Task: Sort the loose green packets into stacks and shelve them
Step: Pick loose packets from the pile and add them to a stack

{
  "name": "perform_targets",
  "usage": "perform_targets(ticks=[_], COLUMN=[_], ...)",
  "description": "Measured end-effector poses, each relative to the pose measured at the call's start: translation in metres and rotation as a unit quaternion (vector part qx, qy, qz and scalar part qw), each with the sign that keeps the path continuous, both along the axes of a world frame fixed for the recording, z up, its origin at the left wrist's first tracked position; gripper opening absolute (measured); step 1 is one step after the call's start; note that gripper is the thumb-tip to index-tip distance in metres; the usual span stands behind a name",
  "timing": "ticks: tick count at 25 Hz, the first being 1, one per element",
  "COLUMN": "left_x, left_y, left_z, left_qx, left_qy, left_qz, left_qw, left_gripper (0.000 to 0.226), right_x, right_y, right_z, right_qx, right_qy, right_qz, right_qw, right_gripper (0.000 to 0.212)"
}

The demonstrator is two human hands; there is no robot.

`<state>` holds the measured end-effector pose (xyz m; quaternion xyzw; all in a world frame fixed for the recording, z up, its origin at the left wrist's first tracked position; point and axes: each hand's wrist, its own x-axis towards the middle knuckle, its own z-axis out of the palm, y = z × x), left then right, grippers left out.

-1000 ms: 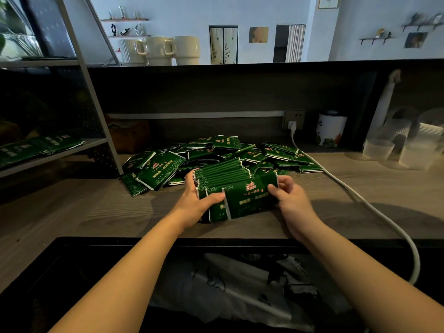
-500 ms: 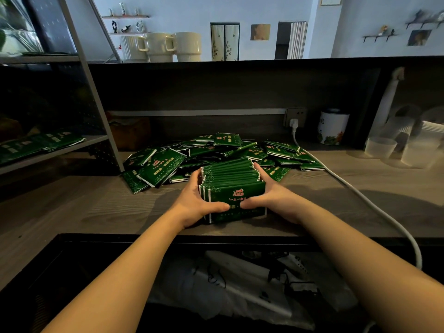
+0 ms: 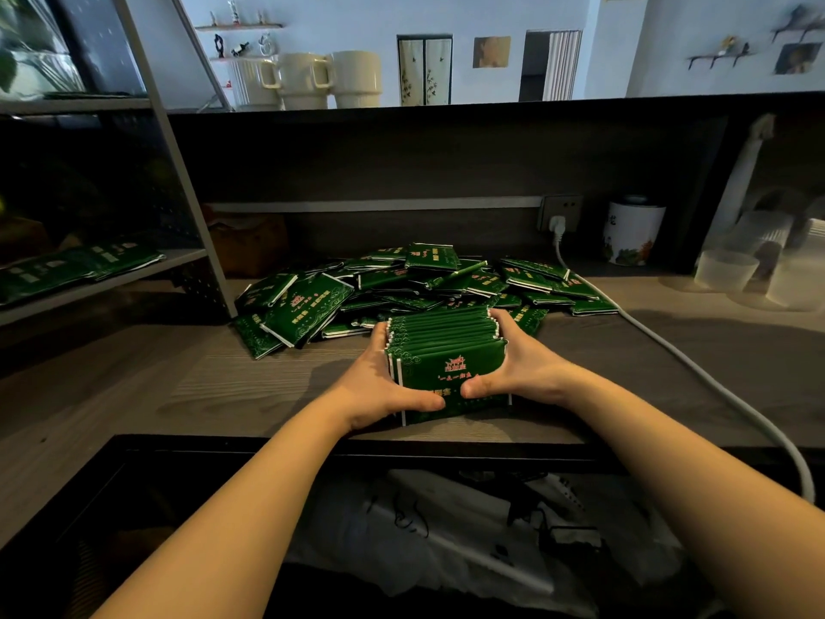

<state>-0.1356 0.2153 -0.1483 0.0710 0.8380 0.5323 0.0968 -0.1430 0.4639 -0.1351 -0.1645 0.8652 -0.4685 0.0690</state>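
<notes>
While both hands (image 3: 451,382) clasp its sides, the green packet stack (image 3: 446,355) stands upright, edges aligned, white-trimmed.

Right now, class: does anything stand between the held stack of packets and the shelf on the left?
The slanted shelf post rises between the stack of packets, gripped by the left hand and right hand, and the shelf. Loose packets lie at its foot.

Both arms reaching forward. Left hand (image 3: 379,386) and right hand (image 3: 527,373) squeezing the stack (image 3: 446,350) from each side, thumbs in front.
</notes>
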Motion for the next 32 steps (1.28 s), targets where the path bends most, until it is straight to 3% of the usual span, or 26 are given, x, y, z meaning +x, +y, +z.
perform_targets(ticks=[4, 10, 13, 16, 23, 26, 28, 30, 32], left_x=[0.001, 0.006, 0.007, 0.007, 0.011, 0.013, 0.016, 0.021, 0.024], left_y=[-0.001, 0.002, 0.006, 0.007, 0.004, 0.004, 0.007, 0.011, 0.016], left_z=[0.001, 0.000, 0.003, 0.004, 0.007, 0.007, 0.007, 0.009, 0.012], left_qx=[0.000, -0.009, -0.054, -0.027, 0.062, 0.153, 0.257, 0.332, 0.366], left_qy=[0.010, -0.009, -0.017, -0.015, 0.010, 0.046, 0.051, 0.060, 0.072], left_qz=[0.010, -0.015, -0.018, -0.009, 0.024, 0.038, 0.076, 0.139, 0.175], left_qw=[1.000, 1.000, 0.998, 0.999, 0.998, 0.986, 0.962, 0.931, 0.911], left_gripper=[0.145, 0.149, 0.151, 0.155, 0.142, 0.108, 0.098, 0.093, 0.094], right_x=[0.002, 0.004, 0.001, -0.001, -0.002, 0.005, 0.012, 0.018, 0.026], right_y=[0.001, -0.004, -0.007, -0.008, -0.018, -0.030, -0.048, -0.070, -0.095], right_z=[-0.001, -0.006, -0.005, -0.005, 0.004, 0.010, 0.015, 0.016, 0.018], right_qx=[-0.021, -0.042, -0.030, -0.035, -0.106, -0.172, -0.301, -0.455, -0.534], right_qy=[0.001, -0.048, -0.054, -0.050, -0.078, -0.055, -0.039, -0.046, -0.094], right_qz=[0.006, -0.008, -0.019, -0.021, 0.020, 0.019, -0.053, -0.131, -0.105], right_qw=[1.000, 0.998, 0.998, 0.998, 0.991, 0.983, 0.951, 0.880, 0.834], right_gripper=[0.109, 0.158, 0.162, 0.163, 0.138, 0.106, 0.103, 0.102, 0.097])
